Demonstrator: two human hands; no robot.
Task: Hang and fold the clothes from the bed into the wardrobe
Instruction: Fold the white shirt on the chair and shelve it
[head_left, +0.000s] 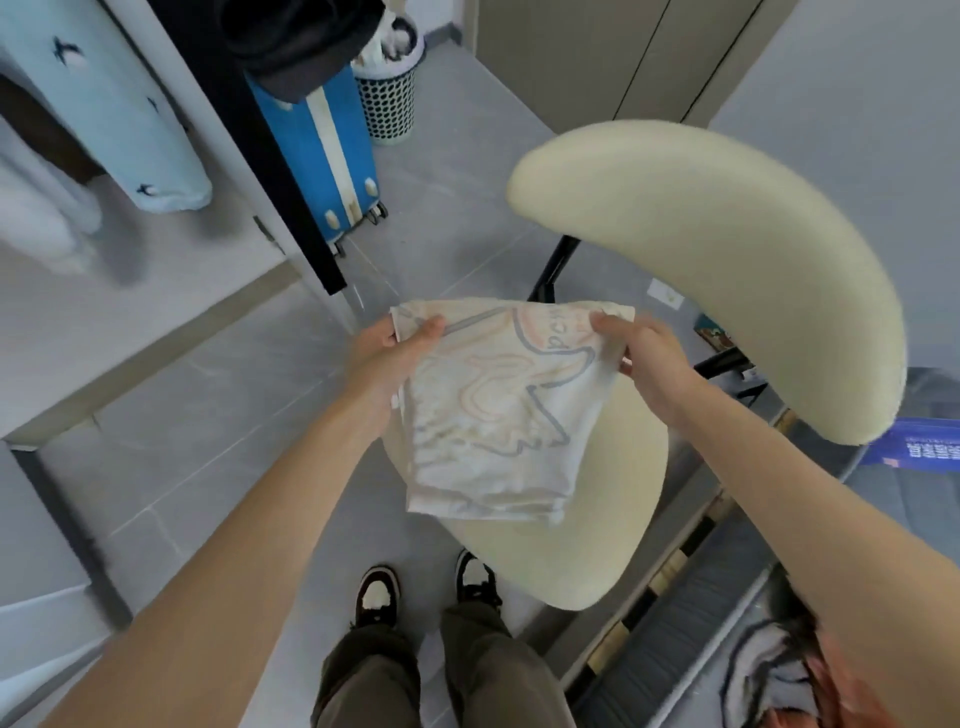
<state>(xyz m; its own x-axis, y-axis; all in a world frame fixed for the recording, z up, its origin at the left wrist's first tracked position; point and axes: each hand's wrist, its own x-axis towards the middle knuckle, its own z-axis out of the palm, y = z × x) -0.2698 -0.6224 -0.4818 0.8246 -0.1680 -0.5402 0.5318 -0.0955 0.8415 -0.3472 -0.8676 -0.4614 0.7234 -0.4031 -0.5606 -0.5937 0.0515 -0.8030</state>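
Note:
A folded white T-shirt (493, 415) with a pastel line print hangs in front of me, over the cream chair seat (587, 551). My left hand (389, 353) pinches its upper left corner and my right hand (644, 358) grips its upper right corner. The open wardrobe (156, 291) stands to the left, with a light blue garment (114, 104) hanging inside. More clothes (779, 675) lie on the bed at the lower right.
The chair's cream backrest (727, 260) curves close on the right. A blue suitcase (322, 150) and a perforated bin (387, 98) stand on the grey tiled floor ahead. A dark wardrobe door edge (270, 171) juts out at centre left. My feet are below.

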